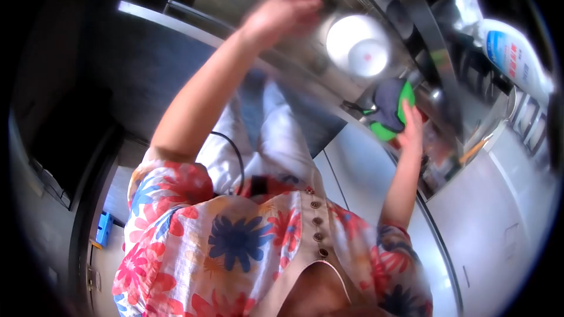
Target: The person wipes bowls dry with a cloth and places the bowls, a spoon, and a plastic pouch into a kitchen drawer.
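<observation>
My right hand [413, 123] is closed on the edge of a green and grey padded piece [389, 103] with a dark strap or loop at one end; its exact kind is unclear. Just beyond it, a round white dish [342, 33] lies with a smaller white bowl [369, 57] over its lower part. My left hand [285, 16] is raised to the left of these dishes, apart from them. Motion smears its fingers, so whether they hold anything does not show.
A white spray bottle [510, 53] with a blue and red label is at the upper right, beside metal racks and cluttered items. White cabinet fronts [358, 158] run along the right. A blue object [104, 229] is low on the left.
</observation>
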The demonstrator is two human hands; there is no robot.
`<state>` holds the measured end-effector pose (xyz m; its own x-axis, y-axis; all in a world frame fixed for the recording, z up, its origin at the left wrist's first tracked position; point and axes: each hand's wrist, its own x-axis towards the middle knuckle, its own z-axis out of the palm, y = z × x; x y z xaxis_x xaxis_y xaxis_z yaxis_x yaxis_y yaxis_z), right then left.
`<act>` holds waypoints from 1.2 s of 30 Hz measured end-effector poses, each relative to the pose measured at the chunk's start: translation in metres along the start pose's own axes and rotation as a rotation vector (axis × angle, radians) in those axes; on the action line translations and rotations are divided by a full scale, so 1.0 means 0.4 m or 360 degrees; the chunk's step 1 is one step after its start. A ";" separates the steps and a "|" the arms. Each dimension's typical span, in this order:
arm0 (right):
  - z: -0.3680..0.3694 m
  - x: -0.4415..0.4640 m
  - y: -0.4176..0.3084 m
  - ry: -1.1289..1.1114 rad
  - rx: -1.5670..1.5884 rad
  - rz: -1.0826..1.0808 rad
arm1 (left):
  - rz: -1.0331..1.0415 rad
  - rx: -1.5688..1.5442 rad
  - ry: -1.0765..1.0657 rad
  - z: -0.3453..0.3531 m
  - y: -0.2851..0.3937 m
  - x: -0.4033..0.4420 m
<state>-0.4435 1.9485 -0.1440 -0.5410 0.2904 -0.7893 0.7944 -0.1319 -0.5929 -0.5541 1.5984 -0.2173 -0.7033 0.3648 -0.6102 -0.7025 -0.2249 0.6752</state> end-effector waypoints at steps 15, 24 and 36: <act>0.457 -0.249 0.036 -0.0653 0.0752 -0.0036 | 0.0102 0.0753 -0.0759 -0.055 0.024 -0.338; 0.608 -0.285 0.016 -0.0920 0.0627 0.0073 | 0.0486 0.1448 -0.0184 -0.131 0.088 -0.446; 0.944 -0.345 -0.095 -0.1533 0.0280 -0.0030 | 0.0496 0.0374 0.0631 -0.552 0.231 -0.717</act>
<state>-0.5032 1.5554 -0.0727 -0.6094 -0.5938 -0.5254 0.7729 -0.2971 -0.5606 -0.4415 1.2735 -0.0714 -0.8931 -0.0649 -0.4452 -0.4432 -0.0437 0.8954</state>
